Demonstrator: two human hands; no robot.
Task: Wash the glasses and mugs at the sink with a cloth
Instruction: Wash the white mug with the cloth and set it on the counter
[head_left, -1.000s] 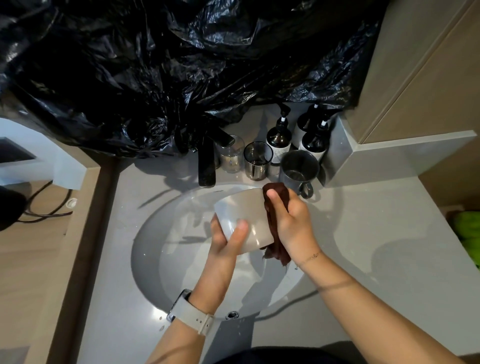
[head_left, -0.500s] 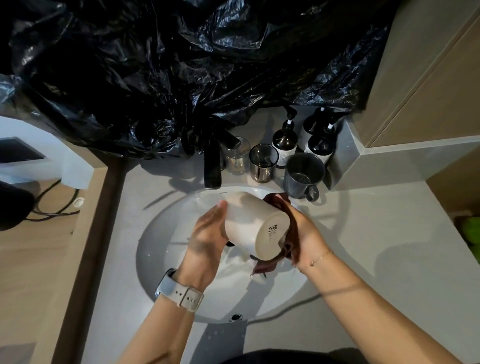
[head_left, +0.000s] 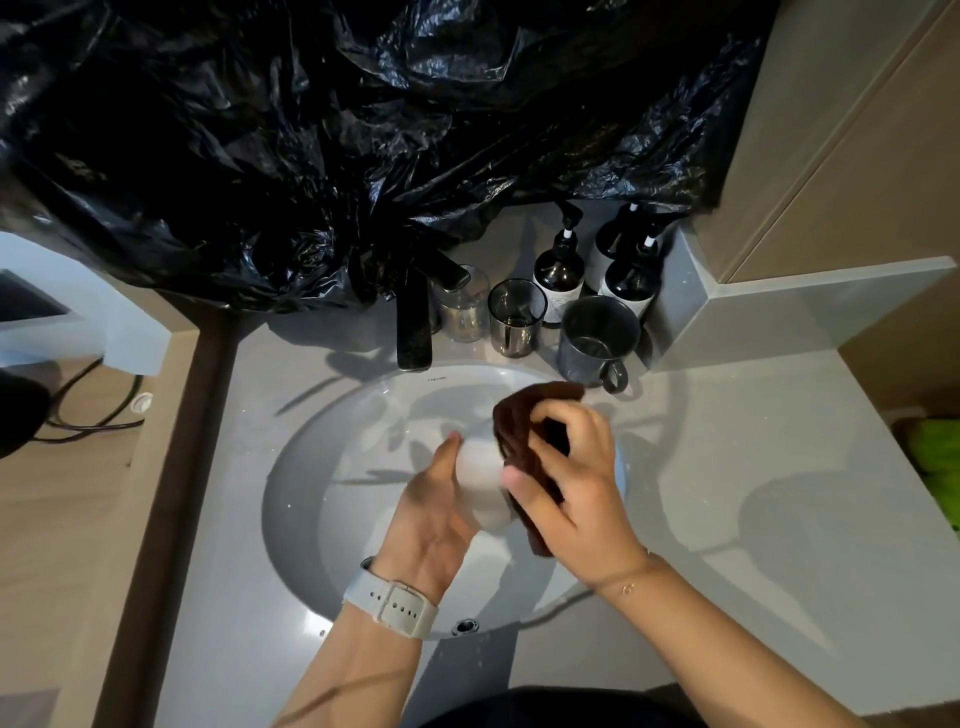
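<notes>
My left hand (head_left: 434, 512) curls round white mug (head_left: 480, 480), mostly hidden; my right hand (head_left: 576, 483) pinches brown cloth (head_left: 524, 426) over it. Mug handle unseen.

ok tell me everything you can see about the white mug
The white mug looks like smooth, glossy ceramic, plain and rounded. It is held tilted over the sink, not resting on it. The left hand cups it from the left side, while the right hand presses a dark brown cloth against its right side. Hands and cloth hide most of it; no handle or opening shows.
</notes>
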